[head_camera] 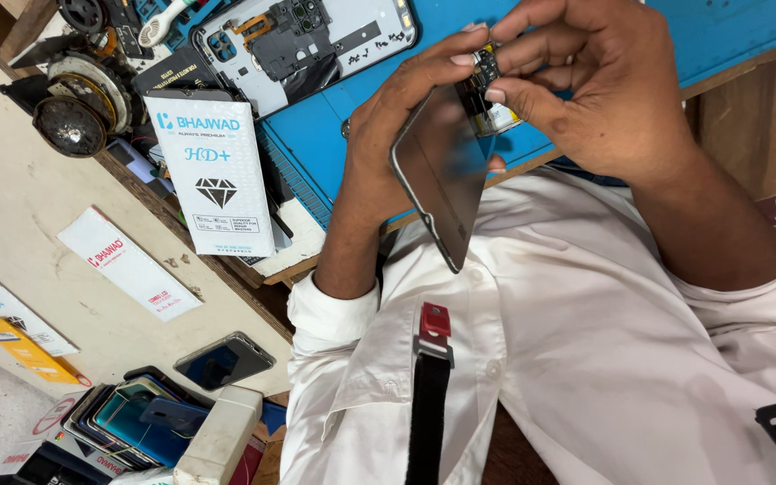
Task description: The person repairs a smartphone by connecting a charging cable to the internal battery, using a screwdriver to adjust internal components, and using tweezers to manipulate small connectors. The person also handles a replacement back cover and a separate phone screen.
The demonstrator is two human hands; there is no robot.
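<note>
A dark phone screen panel (442,175) is gripped edge-up by the left hand (388,135) above the near edge of the blue bench (334,135). Its top corner is pinched by the curled fingertips of the right hand (604,90).

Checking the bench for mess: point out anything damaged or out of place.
The opened phone lies on the blue mat with its back off and insides bare. Phone screens sit in a loose heap on the floor, with flat packets scattered nearby.

A flat dark phone screen panel (442,180) sits between both hands above the blue work mat (334,135); the opened white phone body (316,40) lies behind-left, and a white rectangular box (213,171) left.
</note>
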